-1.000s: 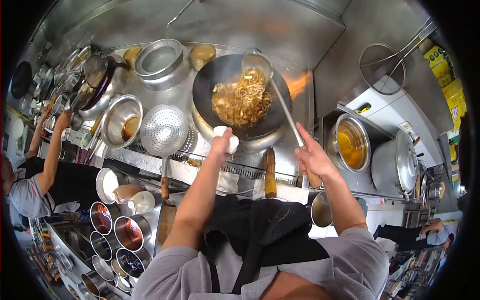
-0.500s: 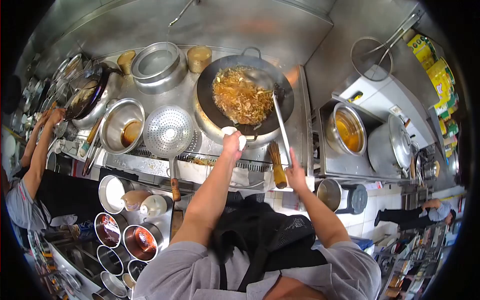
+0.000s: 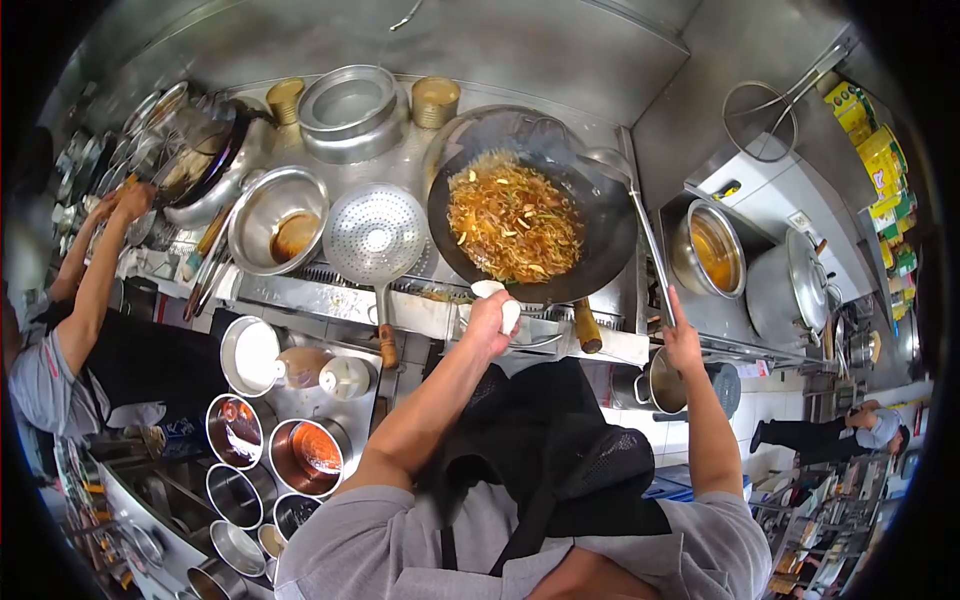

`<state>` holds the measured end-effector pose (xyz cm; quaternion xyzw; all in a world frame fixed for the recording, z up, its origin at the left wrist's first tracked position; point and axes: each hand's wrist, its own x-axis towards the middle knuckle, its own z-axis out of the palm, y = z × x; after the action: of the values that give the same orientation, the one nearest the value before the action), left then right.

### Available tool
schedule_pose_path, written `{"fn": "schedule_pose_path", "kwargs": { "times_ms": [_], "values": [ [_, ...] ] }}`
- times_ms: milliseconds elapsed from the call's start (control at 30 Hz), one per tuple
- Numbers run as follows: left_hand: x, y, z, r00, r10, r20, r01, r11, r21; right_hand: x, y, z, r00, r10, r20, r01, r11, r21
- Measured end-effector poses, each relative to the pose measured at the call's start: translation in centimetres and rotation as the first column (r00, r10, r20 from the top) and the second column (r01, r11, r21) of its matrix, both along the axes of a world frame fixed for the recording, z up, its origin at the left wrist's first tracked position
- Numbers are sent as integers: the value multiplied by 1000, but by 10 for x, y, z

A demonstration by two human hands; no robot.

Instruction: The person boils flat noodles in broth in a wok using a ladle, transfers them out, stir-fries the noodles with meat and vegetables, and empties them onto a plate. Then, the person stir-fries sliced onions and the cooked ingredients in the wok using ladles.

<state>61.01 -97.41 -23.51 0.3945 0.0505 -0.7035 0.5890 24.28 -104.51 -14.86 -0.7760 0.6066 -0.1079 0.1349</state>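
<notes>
My left hand (image 3: 488, 324) is closed around a folded white cloth (image 3: 509, 316) at the near rim of a black wok (image 3: 612, 235), gripping it there; the cloth and fingers hide the wok's near handle. Brown stir-fried noodles (image 3: 515, 225) with pale pieces fill the left and middle of the wok. In my right hand (image 3: 683, 342) is the long metal handle of a ladle (image 3: 648, 228). Its bowl is up by the wok's right far rim, clear of the noodles. Under the near rim, a bamboo wok brush (image 3: 588, 330) shows mostly its handle.
Left of the wok are a perforated skimmer (image 3: 376, 235) and a steel bowl (image 3: 255, 225) with brown sauce. A steel pot (image 3: 348, 115) and a tin can (image 3: 436, 103) stand behind. Sauce pots (image 3: 307, 455) are at lower left. A co-worker's arm (image 3: 95, 265) reaches in at far left.
The wok has come nearer and to the right, off its burner ring, with my left hand. The ladle's bowl has left the noodles for the right rim; my right hand moved right.
</notes>
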Motion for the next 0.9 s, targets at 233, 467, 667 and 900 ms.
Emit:
{"fn": "schedule_pose_path", "kwargs": {
  "times_ms": [233, 467, 667, 900],
  "values": [
    [10, 56, -12, 999, -31, -44, 29, 999, -40, -6, 11, 22, 982, 82, -170, -75, 996, 49],
    [19, 89, -8, 997, -33, -70, 31, 999, -29, -15, -4, 35, 937, 211, -277, -170, 972, 164],
    [21, 100, -13, 997, -52, -57, 53, 999, 14, -14, -21, 60, 911, 319, -262, -294, 947, 132],
    [20, 111, -29, 974, -103, -204, 85, 992, -94, 12, -27, 87, 877, 326, -354, -273, 942, 193]
  ]
}}
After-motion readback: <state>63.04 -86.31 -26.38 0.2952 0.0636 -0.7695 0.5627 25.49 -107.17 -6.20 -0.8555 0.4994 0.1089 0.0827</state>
